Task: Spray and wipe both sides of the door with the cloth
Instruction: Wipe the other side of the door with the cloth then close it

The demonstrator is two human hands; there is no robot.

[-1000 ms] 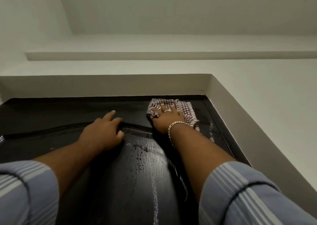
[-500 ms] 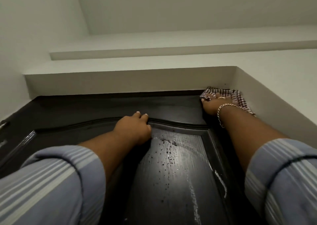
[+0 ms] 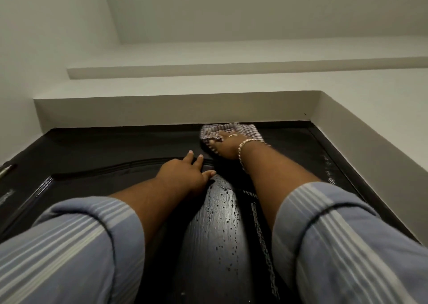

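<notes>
Your right hand point(image 3: 228, 147) is up near the top rail of the door point(image 3: 115, 151), pressing the checked cloth point(image 3: 231, 130) flat against the wood w/ fingers spread over it, so palm pressure carries the wipe; whether any fingertip curls into the fabric, can't tell from here. The cloth sits just below the door's top edge, roughly mid-width, bunched a bit on its left side, probably bc the high strip under the white lintel point(image 3: 176, 110) is the bit that collects dust and needs reaching first. Your left hand point(image 3: 185, 176) holds nothing: fingers straight and laid on the curved moulding point(image 3: 104, 166) of the upper panel, likely there to brace you and keep the door from swinging while you lean in overhead. Spray droplets point(image 3: 222, 211) bead on the glossy panel below both hands, w/ a run streak toward the right arm, so spraying on this face looks done and that wet patch isn't wiped yet. Judging by this, you're early in the job: top rail in hand, panel next, other face untouched as far as I can see. Watch drips reaching the striped sleeves point(image 3: 69, 245).
</notes>
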